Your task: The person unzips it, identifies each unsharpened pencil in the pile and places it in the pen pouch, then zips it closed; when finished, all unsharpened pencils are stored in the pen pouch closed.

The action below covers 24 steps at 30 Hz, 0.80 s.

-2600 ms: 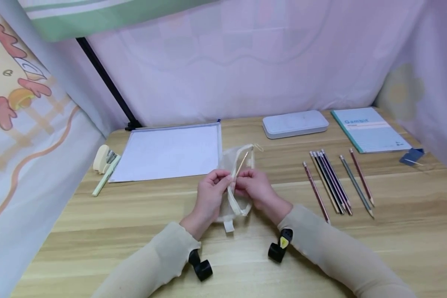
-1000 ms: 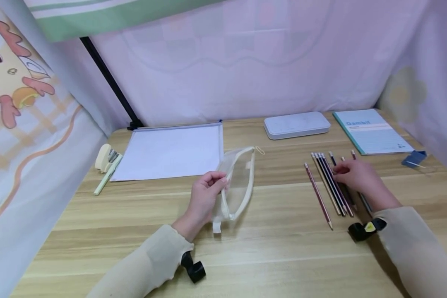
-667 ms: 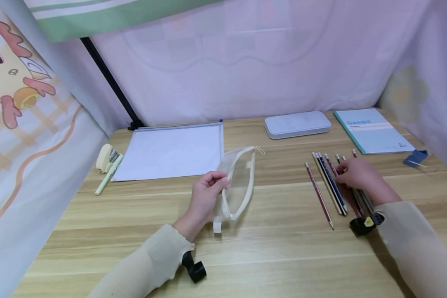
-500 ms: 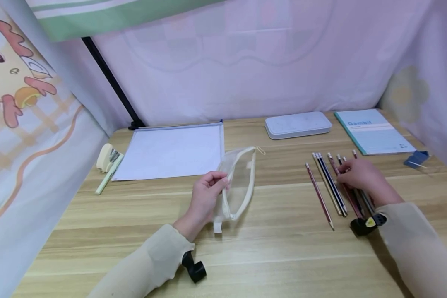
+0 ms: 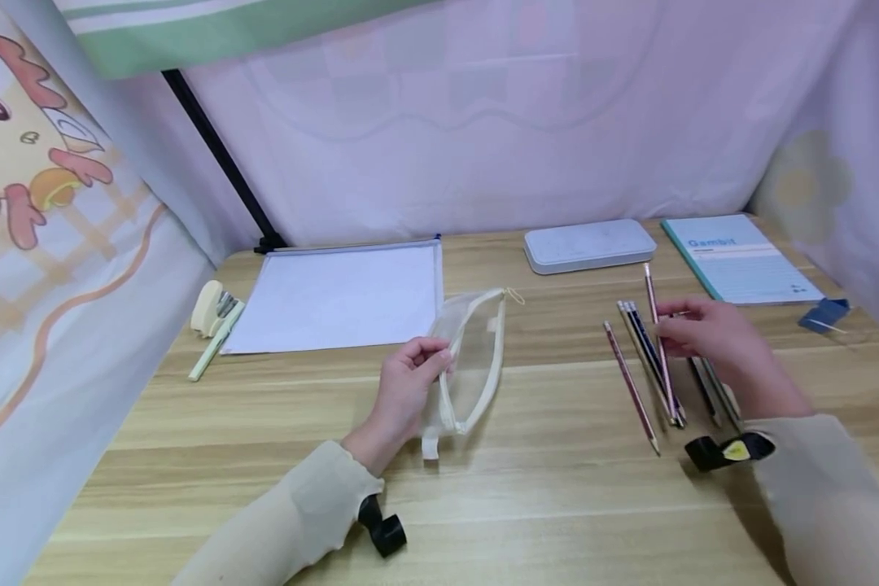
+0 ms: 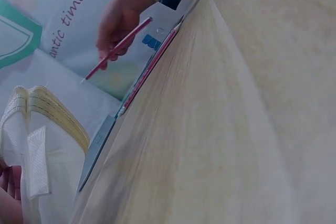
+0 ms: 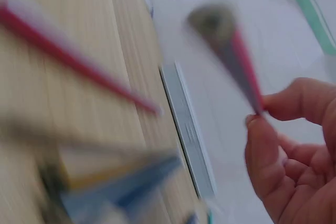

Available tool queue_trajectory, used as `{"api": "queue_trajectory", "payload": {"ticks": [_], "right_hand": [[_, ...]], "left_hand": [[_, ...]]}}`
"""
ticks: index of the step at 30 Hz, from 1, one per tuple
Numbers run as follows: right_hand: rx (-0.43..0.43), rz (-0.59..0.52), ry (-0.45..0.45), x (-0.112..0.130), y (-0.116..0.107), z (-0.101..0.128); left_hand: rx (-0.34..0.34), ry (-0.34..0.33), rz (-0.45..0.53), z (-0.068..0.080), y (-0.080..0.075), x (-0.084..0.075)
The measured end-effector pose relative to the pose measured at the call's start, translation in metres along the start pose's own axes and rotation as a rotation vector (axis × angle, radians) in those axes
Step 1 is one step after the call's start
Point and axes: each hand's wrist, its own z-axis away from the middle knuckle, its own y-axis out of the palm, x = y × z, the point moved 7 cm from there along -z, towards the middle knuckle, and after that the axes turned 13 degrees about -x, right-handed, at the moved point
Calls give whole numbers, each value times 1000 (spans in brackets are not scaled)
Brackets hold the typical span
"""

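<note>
In the head view my left hand (image 5: 399, 395) pinches one edge of a cream mesh zip pouch (image 5: 489, 382), whose mouth gapes wide. The pouch (image 6: 58, 156) also shows at the lower left of the left wrist view. My right hand (image 5: 725, 350) pinches a reddish pencil (image 5: 652, 295) between thumb and fingertips. That pencil (image 6: 118, 48) is raised off the table in the left wrist view, white eraser end away from me. Close below lie dark pencils (image 5: 643, 346). A lone dark-red pencil (image 5: 632, 389) is to their left, and more pencils (image 5: 706, 395) are partly hidden under my right hand.
A white sheet in a clear folder (image 5: 337, 301) lies at back left, beside a cream stapler-like tool (image 5: 207, 309) and a pale green pen (image 5: 216, 342). A pale case (image 5: 589, 247), a Gambit notebook (image 5: 747, 264) and a small blue piece (image 5: 823, 315) are at back right.
My right hand has gone from the pouch to the pencils, shifted several of them, and lifted a reddish one. My left hand stays on the pouch, which now gapes wider.
</note>
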Motion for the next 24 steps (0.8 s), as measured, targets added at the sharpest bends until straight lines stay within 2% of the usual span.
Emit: {"api": "queue_trajectory", "payload": {"ticks": [6, 9, 12, 18, 24], "right_hand": [[24, -527, 89, 17, 35, 13], [15, -717, 139, 26, 58, 21], [8, -759, 157, 36, 83, 27], [22, -760, 170, 53, 132, 37], [48, -737, 204, 60, 166, 46]], "left_hand": [[5, 11, 28, 3, 3, -2], [2, 14, 28, 5, 3, -2], [-3, 8, 27, 6, 3, -1], [-5, 8, 38, 11, 6, -1], [3, 24, 37, 13, 10, -1]]}}
